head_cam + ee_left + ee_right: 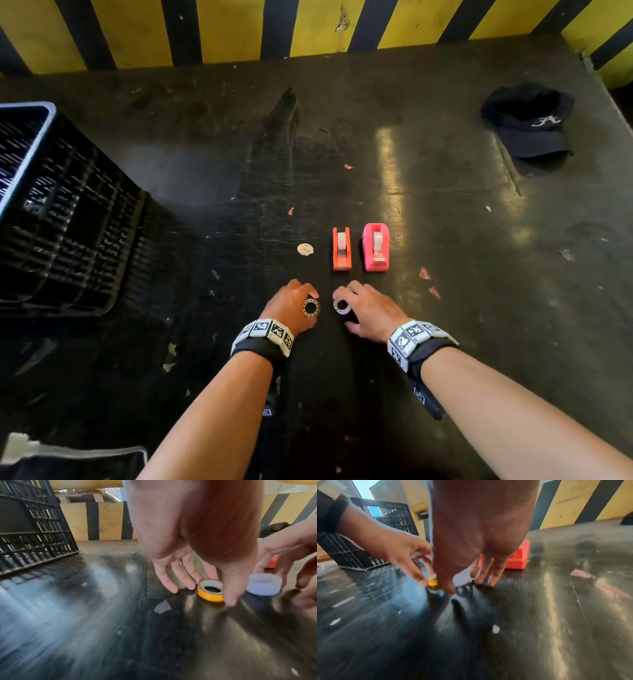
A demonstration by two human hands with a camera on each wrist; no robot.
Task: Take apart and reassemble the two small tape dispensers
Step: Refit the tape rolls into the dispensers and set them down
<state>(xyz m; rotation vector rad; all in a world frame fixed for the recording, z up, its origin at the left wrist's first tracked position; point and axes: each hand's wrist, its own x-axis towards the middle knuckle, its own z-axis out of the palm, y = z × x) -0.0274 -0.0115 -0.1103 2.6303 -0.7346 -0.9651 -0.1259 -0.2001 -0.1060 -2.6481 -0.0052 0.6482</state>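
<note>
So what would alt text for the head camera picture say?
Two bare hands rest on a dark scuffed table, the left hand at a yellow tape roll, the right hand at a white tape roll. Beyond stand an orange tape dispenser and a pink one.

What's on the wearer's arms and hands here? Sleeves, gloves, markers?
Bare forearms, no sleeves, no gloves. Each wrist carries a black strap topped by a band of white blocks printed with black square fiducial tags: left band, right band. A small white logo shows on the right strap.
</note>
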